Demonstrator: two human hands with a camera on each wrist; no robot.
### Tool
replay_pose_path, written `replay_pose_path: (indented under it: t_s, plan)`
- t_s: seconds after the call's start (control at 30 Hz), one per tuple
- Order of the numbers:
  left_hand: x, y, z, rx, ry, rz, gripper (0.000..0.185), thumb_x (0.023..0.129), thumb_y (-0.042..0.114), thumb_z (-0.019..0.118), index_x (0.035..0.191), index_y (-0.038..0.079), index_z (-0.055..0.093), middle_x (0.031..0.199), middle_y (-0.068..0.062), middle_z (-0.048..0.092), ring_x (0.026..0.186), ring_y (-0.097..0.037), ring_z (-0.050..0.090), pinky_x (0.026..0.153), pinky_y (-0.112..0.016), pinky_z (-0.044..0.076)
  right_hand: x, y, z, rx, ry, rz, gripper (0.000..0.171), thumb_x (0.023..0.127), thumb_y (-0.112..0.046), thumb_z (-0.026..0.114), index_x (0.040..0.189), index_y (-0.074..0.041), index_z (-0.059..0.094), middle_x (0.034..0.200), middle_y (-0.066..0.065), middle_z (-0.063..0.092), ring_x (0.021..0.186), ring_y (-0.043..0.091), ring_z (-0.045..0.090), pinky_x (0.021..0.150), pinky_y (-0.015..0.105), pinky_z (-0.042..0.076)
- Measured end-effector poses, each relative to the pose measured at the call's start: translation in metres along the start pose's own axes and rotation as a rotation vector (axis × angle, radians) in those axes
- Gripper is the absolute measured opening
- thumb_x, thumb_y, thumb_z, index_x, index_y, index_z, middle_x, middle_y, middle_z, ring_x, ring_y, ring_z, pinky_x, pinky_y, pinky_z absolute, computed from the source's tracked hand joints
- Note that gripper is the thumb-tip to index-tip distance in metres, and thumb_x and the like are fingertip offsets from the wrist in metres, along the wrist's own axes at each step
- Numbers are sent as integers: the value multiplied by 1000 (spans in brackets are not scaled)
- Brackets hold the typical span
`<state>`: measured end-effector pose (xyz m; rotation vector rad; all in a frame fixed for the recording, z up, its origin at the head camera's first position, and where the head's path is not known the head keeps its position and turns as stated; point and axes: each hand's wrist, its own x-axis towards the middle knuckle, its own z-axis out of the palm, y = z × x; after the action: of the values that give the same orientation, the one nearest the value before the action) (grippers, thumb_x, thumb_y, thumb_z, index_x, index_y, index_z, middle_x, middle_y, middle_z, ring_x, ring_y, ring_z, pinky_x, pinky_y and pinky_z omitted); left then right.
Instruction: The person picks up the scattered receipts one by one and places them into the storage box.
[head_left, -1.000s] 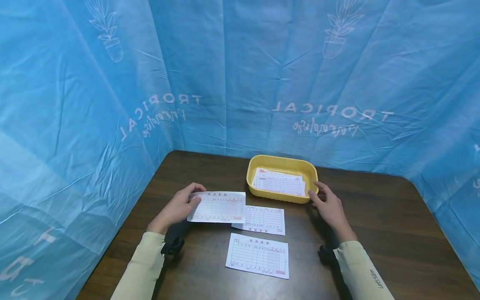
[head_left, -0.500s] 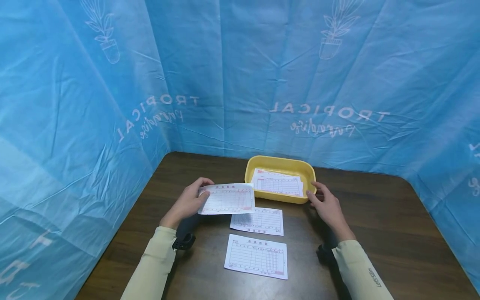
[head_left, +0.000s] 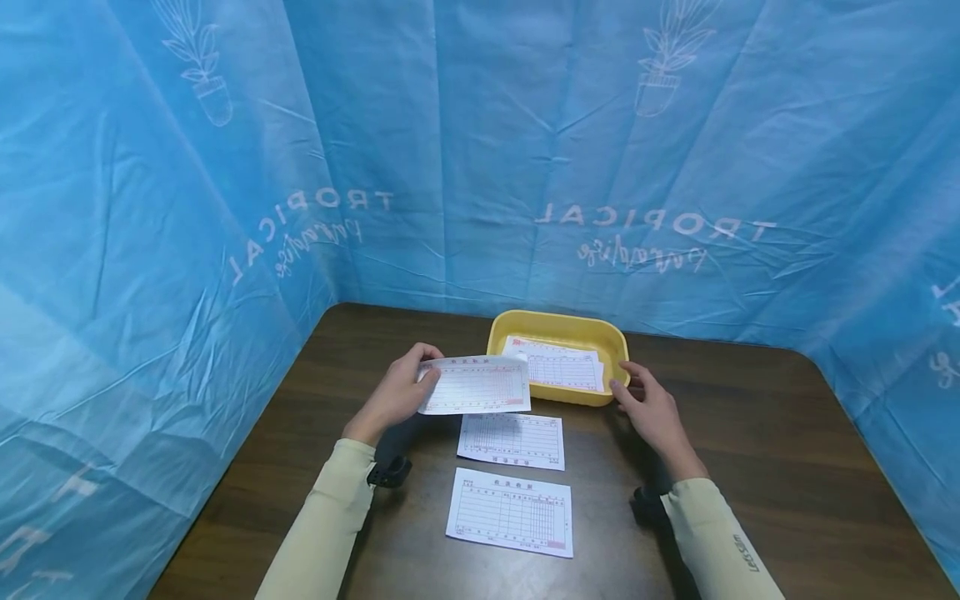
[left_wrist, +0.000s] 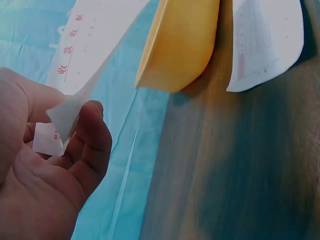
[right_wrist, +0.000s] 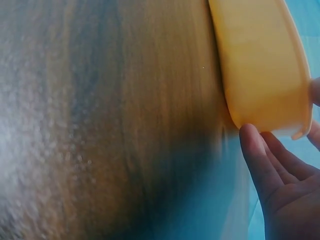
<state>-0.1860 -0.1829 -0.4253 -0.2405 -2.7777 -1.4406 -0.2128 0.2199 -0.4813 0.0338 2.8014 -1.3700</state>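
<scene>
My left hand (head_left: 399, 387) pinches a printed receipt slip (head_left: 480, 385) by its left end, thumb on top. The slip is above the table, its right end overlapping the front left corner of a yellow plastic tray (head_left: 558, 397). In the left wrist view, the held receipt slip (left_wrist: 82, 50) bends near the thumb and fingers. My right hand (head_left: 656, 412) holds the tray's right end, thumb toward its front corner. The right wrist view shows those fingers (right_wrist: 260, 155) against the outside of the tray (right_wrist: 262, 65). Several receipt slips (head_left: 562, 368) lie inside the tray.
Two more receipt slips lie on the dark wooden table (head_left: 757, 433): one upside-down slip (head_left: 513, 442) just in front of the tray, another slip (head_left: 510, 512) nearer me. A blue cloth (head_left: 487, 150) hangs behind the table and along both sides.
My left hand has carried the receipt slip rightward and away from me, from left of the tray to over its front left corner. My right hand stays at the tray's right end.
</scene>
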Motion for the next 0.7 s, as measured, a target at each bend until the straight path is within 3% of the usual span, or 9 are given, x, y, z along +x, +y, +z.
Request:
replay_pose_path:
  t_s: [0.27,0.7]
  plan:
    - [14,5,10,-22,10,-23,16,100,18,51,116,15,51,116,-8,57,93,-24,55,77,-39,46,-1,-1,-1,-16,-28,-9,67,95,-53,51,148,-16,34,134,22,46,104,32,60,86,50,50]
    - [41,14,25,-38,-4,20,17,101,20,51,118,16,51,114,-6,57,90,-22,56,74,-35,50,1,1,-2,4,-33,3,65,95,-52,52,149,-19,33,137,21,45,106,32,59,87,50,50]
